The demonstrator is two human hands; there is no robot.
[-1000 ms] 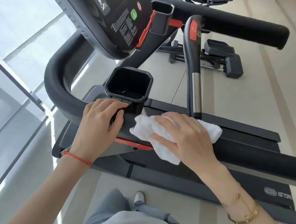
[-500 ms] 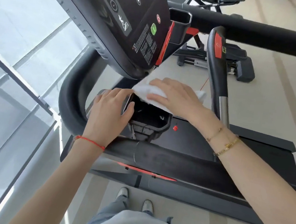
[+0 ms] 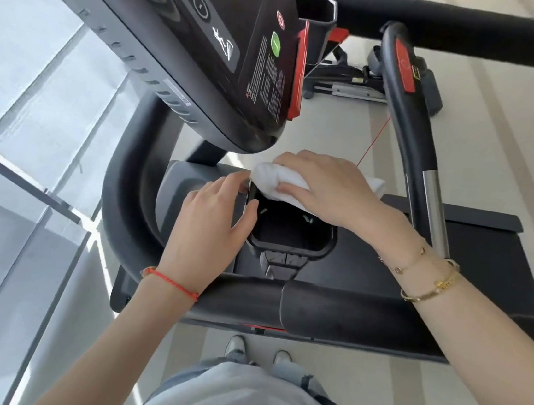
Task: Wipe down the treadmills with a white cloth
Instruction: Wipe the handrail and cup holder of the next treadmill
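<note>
A black treadmill fills the view, with its console (image 3: 210,41) at the top and a padded handrail (image 3: 313,309) across the bottom. Between them sits a black cup holder (image 3: 292,234). My right hand (image 3: 329,189) presses the white cloth (image 3: 271,183) onto the far rim of the cup holder, fingers curled over the cloth. My left hand (image 3: 210,229) holds the left wall of the cup holder, thumb at its inner edge.
A curved grip bar (image 3: 411,131) with a red tab and a chrome section rises at the right. A second padded handrail (image 3: 442,26) runs along the top. Glass window panels (image 3: 24,177) lie at the left. Another machine (image 3: 347,82) stands beyond. My shoes (image 3: 256,353) are on the floor.
My right hand carried the cloth from the handrail up to the cup holder's far rim. My left hand stayed on the holder's left side. The view tilted more downward.
</note>
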